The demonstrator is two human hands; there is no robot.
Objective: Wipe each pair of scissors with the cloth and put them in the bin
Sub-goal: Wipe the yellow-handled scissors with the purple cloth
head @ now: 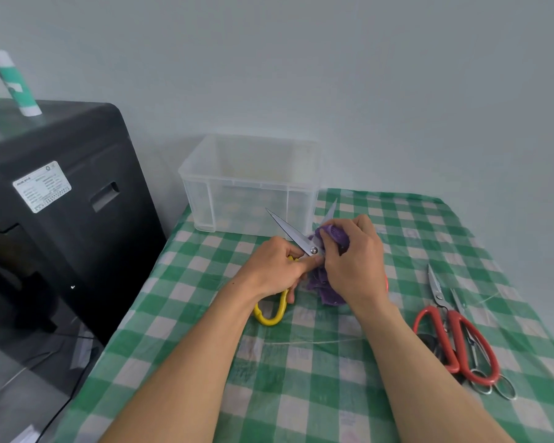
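the left hand [275,266] is gripping the yellow-handled scissors [293,233] by the handles, fingers curled round them, with one yellow loop sticking out below the palm toward the person. its forefinger is reaching along to the pivot, just beside the right hand's fingers. the scissors are standing open: one blade is pointing up and away between the two hands, the other is poking out beyond the right hand's knuckles. the right hand [352,260] is pinching the purple cloth [325,290] around that second blade near the pivot, and loose cloth is hanging beneath its palm. the clear bin [250,187] is sitting just beyond both hands, near the blade tips. the red-handled scissors [454,321] and a smaller metal pair [457,301] are lying on the checked tablecloth [301,378], well apart from the hands, out past the right forearm.
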